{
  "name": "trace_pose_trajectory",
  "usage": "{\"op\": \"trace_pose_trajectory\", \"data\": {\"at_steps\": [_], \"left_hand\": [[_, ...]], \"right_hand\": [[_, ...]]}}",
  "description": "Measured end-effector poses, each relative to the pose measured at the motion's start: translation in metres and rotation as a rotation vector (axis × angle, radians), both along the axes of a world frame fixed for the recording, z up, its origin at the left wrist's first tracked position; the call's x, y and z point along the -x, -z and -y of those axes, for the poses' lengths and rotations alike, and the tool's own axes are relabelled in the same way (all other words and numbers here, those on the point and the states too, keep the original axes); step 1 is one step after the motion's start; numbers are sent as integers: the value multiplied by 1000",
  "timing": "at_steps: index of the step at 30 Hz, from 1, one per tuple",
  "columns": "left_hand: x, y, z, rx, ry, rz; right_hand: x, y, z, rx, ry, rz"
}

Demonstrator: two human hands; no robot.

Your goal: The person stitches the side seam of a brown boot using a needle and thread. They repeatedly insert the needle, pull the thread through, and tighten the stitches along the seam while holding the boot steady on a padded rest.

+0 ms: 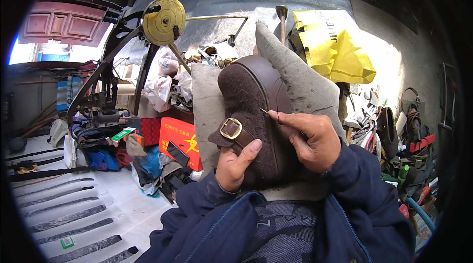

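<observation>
A dark brown felt boot [246,100] with a brown leather rim and a brass-buckled strap [232,130] stands sole-up on my lap over a grey cloth [305,81]. My left hand [236,162] grips the boot from below, thumb pressed just under the buckle. My right hand [309,137] rests against the boot's right side, fingers pinched on a thin needle [265,112] with dark thread running up along the leather rim. Both sleeves are dark blue.
A stitching machine with a brass wheel [164,20] stands at the back left. A red box [181,141] and heaped cloths and bags lie left of my knee. A yellow bag [335,46] hangs back right, tools and shoes crowd the right side. Black strips lie on the white floor [74,213].
</observation>
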State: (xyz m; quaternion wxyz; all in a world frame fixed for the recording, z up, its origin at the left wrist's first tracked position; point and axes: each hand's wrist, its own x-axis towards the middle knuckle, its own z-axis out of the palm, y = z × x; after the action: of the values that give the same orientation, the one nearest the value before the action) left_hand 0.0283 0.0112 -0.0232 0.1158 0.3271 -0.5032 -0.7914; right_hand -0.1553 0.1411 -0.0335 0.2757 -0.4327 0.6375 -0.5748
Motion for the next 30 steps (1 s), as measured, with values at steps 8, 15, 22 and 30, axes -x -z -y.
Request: {"op": "trace_pose_trajectory", "data": {"at_steps": [8, 15, 22, 30], "left_hand": [[0, -3, 0, 27, 20, 1], [2, -4, -2, -12, -5, -10], [2, -2, 0, 34, 4, 21], [2, -6, -2, -22, -20, 35]], "right_hand": [[3, -1, -8, -37, 11, 96], [5, 1, -11, -92, -43, 40], [4, 4, -13, 4, -114, -2], [4, 6, -12, -32, -111, -73]]}}
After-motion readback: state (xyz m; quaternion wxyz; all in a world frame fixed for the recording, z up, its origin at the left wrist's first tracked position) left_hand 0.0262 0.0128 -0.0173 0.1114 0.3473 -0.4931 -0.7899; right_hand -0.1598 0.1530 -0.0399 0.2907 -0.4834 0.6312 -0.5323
